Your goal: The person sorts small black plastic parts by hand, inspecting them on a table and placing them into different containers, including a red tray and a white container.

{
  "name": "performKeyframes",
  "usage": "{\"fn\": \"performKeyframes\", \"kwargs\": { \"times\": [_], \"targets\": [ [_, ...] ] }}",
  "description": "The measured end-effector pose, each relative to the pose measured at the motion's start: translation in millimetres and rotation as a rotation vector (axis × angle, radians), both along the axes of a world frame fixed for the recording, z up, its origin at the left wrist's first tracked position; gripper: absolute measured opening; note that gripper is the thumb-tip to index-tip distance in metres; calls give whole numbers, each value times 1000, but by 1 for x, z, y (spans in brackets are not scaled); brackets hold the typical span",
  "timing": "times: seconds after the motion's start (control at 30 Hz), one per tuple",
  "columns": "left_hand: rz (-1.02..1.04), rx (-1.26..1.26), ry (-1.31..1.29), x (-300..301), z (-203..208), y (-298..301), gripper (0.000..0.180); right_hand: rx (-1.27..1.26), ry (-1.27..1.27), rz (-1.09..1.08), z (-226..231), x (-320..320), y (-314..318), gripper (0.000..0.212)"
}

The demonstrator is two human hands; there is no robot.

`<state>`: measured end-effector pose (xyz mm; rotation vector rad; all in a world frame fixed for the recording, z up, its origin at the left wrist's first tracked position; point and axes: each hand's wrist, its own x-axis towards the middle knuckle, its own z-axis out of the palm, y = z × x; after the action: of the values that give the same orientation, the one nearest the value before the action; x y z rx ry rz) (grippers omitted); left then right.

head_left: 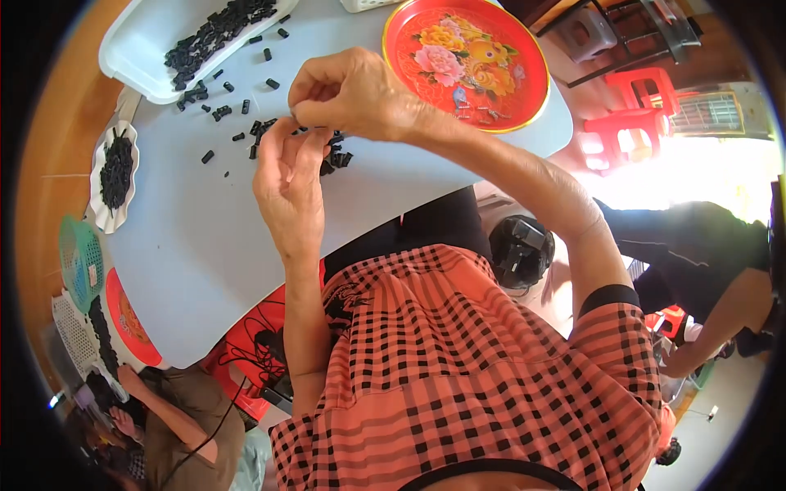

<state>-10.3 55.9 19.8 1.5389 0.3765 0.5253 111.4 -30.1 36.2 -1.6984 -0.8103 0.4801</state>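
Head view: a smooth pale blue-grey table [188,245] with rounded corners, its edge bent by the lens, stands in a room where glossy red plastic stools [626,135] catch bright light at the right. At the lower left, a co-worker's bare forearm [180,417] reaches in beside the table. A round red tray [395,57] with a gold rim and printed flowers lies at the far right of the tabletop. Opposite it, a shallow white plastic tub [135,61] holds a heap of black parts, and a white dish [100,209] with a wavy edge carries thin black pieces. Short, ribbed black cylinders [273,83] lie scattered between the tub and the hands, some clustered just below the fingers. The right hand [364,98] has thumb and forefinger pressed together, meeting the curled fingers of the left hand [293,184]; whether the left grips a piece cannot be told.
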Motion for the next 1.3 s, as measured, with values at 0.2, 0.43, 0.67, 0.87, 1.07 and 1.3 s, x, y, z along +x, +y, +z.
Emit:
{"fn": "performKeyframes", "kwargs": {
  "times": [0.2,0.43,0.67,0.87,1.07,1.3],
  "targets": [
    [-36,169,-10,6,-11,-8,22,5,-147,-12,2,-15,-29,11],
    [-149,-145,-30,2,-10,-8,27,-220,-959,82,3,22,-68,10],
    [-187,-179,45,1,-11,-18,28,-525,-1257,231,-11,10,-61,3],
    [-207,-230,-11,1,-12,-18,25,-537,-1277,181,-14,12,-57,6],
    [-167,-289,21,0,-18,-16,24,-311,-1268,109,-27,5,-55,9],
    [-219,-291,-16,2,-17,-18,24,-98,-1053,-167,-9,49,-107,10]
  ]
}}
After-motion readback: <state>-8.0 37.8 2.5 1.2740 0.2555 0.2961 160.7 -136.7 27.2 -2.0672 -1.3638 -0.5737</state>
